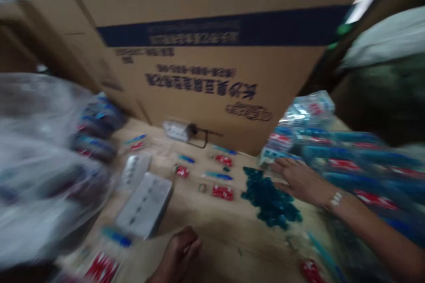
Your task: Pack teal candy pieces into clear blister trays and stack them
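Note:
My left hand is curled into a fist low on the wooden table. Whatever it may hold is hidden. Stretched out to the right, my right hand has its fingers extended over a blue-and-white packet. Whether the fingertips touch it I cannot tell. Just left of that hand lies a heap of dark teal pieces. Blue pens or slim blue sticks and red-and-white packets are laid out in small groups across the table.
A large cardboard box stands upright behind the table. Two white power strips lie at left. Clear plastic bags bulge along the left side. Several filled clear packs are stacked at right, under my right forearm.

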`<state>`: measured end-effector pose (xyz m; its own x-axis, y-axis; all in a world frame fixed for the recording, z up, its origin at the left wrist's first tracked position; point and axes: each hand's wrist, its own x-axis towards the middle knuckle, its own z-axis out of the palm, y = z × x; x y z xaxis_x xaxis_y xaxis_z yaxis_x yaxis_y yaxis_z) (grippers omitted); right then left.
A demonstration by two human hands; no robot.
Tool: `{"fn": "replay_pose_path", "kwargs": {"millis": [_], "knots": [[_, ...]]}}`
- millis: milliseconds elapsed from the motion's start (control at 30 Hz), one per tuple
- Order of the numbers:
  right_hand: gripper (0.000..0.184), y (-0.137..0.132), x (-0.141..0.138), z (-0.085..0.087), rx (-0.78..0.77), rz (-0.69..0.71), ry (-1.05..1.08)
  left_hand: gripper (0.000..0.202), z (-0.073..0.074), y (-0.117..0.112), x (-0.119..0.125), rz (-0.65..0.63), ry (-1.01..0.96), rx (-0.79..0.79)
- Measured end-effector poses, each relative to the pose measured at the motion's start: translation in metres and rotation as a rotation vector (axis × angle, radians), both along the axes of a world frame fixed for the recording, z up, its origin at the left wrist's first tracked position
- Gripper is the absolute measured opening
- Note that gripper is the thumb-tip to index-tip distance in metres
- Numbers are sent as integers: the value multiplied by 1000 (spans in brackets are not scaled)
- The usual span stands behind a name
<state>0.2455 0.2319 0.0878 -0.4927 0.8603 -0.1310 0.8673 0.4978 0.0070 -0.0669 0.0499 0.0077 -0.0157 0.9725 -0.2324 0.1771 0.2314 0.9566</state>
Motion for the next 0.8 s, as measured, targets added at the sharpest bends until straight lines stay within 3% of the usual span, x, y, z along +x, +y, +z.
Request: {"fn": "replay_pose_path", "kwargs": {"millis": [100, 200, 300, 367, 467, 567, 700, 733, 800], "knots": [[41, -52, -51, -25, -170, 243, 207, 30, 3, -28, -23, -135, 284, 234], [38, -84, -112, -44, -340, 431, 271, 24, 2, -68, -61, 42, 724, 363], [27, -92, -166, -54, -321, 451, 223, 18, -1, -108, -105, 250, 1098, 300], [20, -95, -194, -57, -280, 437, 182, 23, -2, -127, -128, 253, 1215, 204], [15, -112, -215, -60, -324, 480, 204, 35, -7, -144, -140, 145, 1239, 120], [13, -141, -214, -67, -390, 517, 258, 37, -22, -154, -127, 101, 1209, 151], [12, -171, -196, -85, -367, 462, 321, 28, -67, -153, -115, 22, 982, 352], [12, -175, -191, -90, -351, 452, 352, 25, -80, -145, -114, 8, 875, 404], [12, -180, -182, -98, -333, 411, 408, 24, -97, -119, -108, -154, 731, 496]]}}
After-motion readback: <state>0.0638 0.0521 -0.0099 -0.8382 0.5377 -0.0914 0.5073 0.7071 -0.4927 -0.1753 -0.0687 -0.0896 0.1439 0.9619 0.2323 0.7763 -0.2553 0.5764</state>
